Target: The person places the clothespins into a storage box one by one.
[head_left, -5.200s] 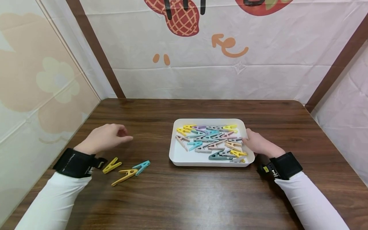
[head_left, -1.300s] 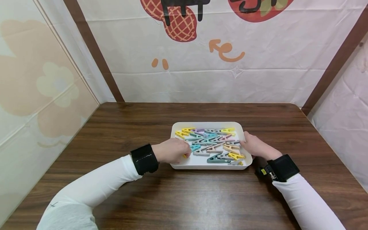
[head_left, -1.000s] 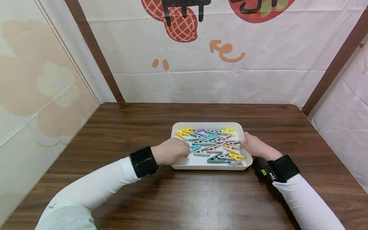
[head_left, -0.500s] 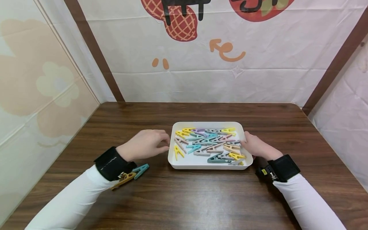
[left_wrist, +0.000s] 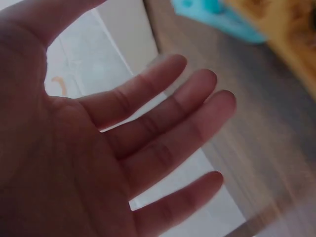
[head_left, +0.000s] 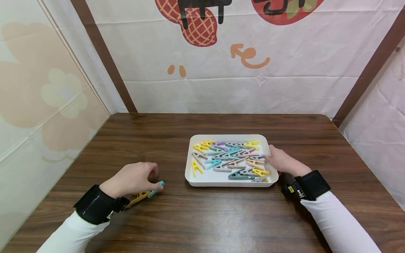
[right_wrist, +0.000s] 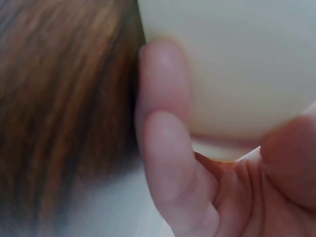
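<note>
My left hand [head_left: 134, 177] hovers over two clothespins on the table, a light blue one [head_left: 152, 194] and a mustard-yellow one [head_left: 137, 199], both partly covered by it. In the left wrist view its fingers [left_wrist: 148, 94] are extended and spread, apart from the blurred clothespins at the top right. My right hand [head_left: 286, 161] grips the right end of a white tray [head_left: 218, 183]; in the right wrist view the fingers lie along the tray's wall [right_wrist: 237, 74]. Many clothespins of mixed colours lie in the tray, among them a yellow one [head_left: 196, 168] near its left wall.
The brown wood-grain table [head_left: 221, 218] fills the lower view. A white printed cloth [head_left: 202, 91] hangs behind its far edge, with further cloth panels at the left and right sides.
My left hand put the yellow clothespin into the tray's left side, let go, and moved back left and nearer to the two clothespins on the table. The right hand keeps its hold.
</note>
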`<action>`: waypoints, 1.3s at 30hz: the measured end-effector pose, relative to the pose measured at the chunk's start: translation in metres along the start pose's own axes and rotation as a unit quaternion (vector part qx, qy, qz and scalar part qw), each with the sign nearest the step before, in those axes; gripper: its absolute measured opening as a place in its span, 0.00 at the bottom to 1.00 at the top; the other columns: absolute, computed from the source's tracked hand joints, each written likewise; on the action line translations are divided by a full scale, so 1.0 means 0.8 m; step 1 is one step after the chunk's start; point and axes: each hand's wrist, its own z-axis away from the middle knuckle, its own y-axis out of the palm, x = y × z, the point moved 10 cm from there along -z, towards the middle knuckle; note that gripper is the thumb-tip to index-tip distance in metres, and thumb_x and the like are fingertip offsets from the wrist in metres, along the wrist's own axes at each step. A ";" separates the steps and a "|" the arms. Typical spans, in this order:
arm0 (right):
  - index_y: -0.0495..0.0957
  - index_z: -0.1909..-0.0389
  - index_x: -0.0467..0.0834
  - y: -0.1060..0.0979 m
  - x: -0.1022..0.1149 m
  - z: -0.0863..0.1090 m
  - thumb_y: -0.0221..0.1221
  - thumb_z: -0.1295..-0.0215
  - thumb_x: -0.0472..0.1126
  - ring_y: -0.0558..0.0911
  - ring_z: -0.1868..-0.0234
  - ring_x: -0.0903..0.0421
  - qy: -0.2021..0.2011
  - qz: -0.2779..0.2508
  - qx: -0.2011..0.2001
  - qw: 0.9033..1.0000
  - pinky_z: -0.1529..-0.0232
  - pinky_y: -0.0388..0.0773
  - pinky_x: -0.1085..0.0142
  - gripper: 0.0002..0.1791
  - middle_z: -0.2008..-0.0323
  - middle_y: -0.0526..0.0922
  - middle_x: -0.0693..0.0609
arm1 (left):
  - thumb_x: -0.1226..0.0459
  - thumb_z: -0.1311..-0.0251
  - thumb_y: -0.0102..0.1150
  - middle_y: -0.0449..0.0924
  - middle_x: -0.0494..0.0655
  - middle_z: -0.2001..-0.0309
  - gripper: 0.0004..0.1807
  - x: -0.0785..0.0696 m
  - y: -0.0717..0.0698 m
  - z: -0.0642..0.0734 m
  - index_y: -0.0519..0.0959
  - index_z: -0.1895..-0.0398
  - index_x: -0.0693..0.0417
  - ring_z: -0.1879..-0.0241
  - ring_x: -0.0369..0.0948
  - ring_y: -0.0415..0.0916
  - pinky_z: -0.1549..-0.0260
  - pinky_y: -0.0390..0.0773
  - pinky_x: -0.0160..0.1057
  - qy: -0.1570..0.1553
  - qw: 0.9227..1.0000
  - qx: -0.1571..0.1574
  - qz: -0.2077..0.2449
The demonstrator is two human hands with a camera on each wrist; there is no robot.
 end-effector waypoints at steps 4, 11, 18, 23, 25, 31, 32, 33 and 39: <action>0.47 0.34 0.23 -0.001 0.000 0.000 0.43 0.26 0.37 0.77 0.79 0.53 -0.001 0.001 -0.003 1.000 0.81 0.75 0.61 0.29 0.57 0.74 0.31 | 0.44 0.56 0.73 0.70 0.37 0.74 0.24 0.007 0.010 0.010 0.75 0.67 0.50 0.76 0.35 0.66 0.76 0.69 0.39 -0.013 1.000 0.006 0.005; 0.45 0.33 0.23 0.000 -0.001 -0.001 0.43 0.26 0.37 0.77 0.78 0.53 0.001 0.004 -0.001 1.000 0.81 0.74 0.61 0.30 0.52 0.71 0.28 | 0.50 0.58 0.76 0.66 0.36 0.78 0.22 0.010 0.015 0.018 0.74 0.69 0.49 0.78 0.35 0.63 0.78 0.65 0.37 -0.020 1.000 0.010 0.005; 0.46 0.34 0.23 0.000 0.000 0.000 0.43 0.26 0.38 0.77 0.79 0.52 0.002 0.008 0.000 1.000 0.81 0.75 0.61 0.30 0.51 0.71 0.27 | 0.56 0.56 0.75 0.67 0.36 0.78 0.17 0.011 0.019 0.020 0.74 0.72 0.47 0.80 0.34 0.63 0.79 0.64 0.36 -0.013 1.000 0.009 0.015; 0.47 0.34 0.23 0.000 0.001 0.000 0.43 0.26 0.38 0.76 0.79 0.53 0.001 0.007 -0.001 1.000 0.81 0.74 0.62 0.30 0.53 0.71 0.28 | 0.58 0.55 0.75 0.67 0.36 0.79 0.15 0.011 0.022 0.020 0.74 0.73 0.47 0.80 0.34 0.62 0.79 0.62 0.36 -0.014 1.000 0.010 0.021; 0.46 0.34 0.23 0.001 0.001 0.000 0.43 0.26 0.38 0.76 0.80 0.53 0.000 0.007 0.000 1.000 0.81 0.74 0.62 0.30 0.53 0.71 0.28 | 0.58 0.54 0.75 0.67 0.36 0.79 0.15 0.012 0.023 0.020 0.74 0.74 0.46 0.80 0.35 0.62 0.79 0.62 0.36 -0.016 1.000 0.011 0.021; 0.47 0.34 0.23 0.001 -0.001 -0.001 0.43 0.26 0.38 0.76 0.79 0.53 -0.001 0.005 -0.001 1.000 0.81 0.74 0.61 0.29 0.55 0.72 0.29 | 0.60 0.53 0.74 0.66 0.37 0.79 0.14 0.011 0.024 0.021 0.74 0.74 0.47 0.81 0.35 0.61 0.79 0.62 0.36 -0.013 1.000 0.007 0.020; 0.48 0.35 0.23 0.001 -0.001 -0.002 0.43 0.26 0.38 0.76 0.79 0.53 -0.001 0.005 -0.002 1.000 0.81 0.74 0.61 0.29 0.55 0.72 0.30 | 0.60 0.53 0.73 0.66 0.37 0.80 0.13 0.011 0.024 0.021 0.74 0.74 0.47 0.81 0.34 0.61 0.80 0.62 0.36 -0.012 1.000 0.005 0.019; 0.48 0.35 0.23 0.001 -0.001 -0.002 0.43 0.27 0.38 0.76 0.79 0.53 -0.002 0.004 -0.002 1.000 0.81 0.74 0.61 0.29 0.56 0.72 0.30 | 0.60 0.52 0.73 0.66 0.37 0.80 0.13 0.011 0.024 0.021 0.74 0.75 0.47 0.81 0.34 0.61 0.80 0.62 0.36 -0.011 1.000 0.004 0.020; 0.50 0.37 0.23 0.000 0.000 0.000 0.43 0.27 0.37 0.77 0.79 0.53 -0.008 0.000 -0.003 1.000 0.81 0.74 0.62 0.27 0.59 0.74 0.33 | 0.61 0.50 0.72 0.67 0.36 0.80 0.11 0.012 0.019 0.018 0.75 0.74 0.46 0.81 0.34 0.62 0.80 0.63 0.35 -0.011 0.999 -0.011 0.031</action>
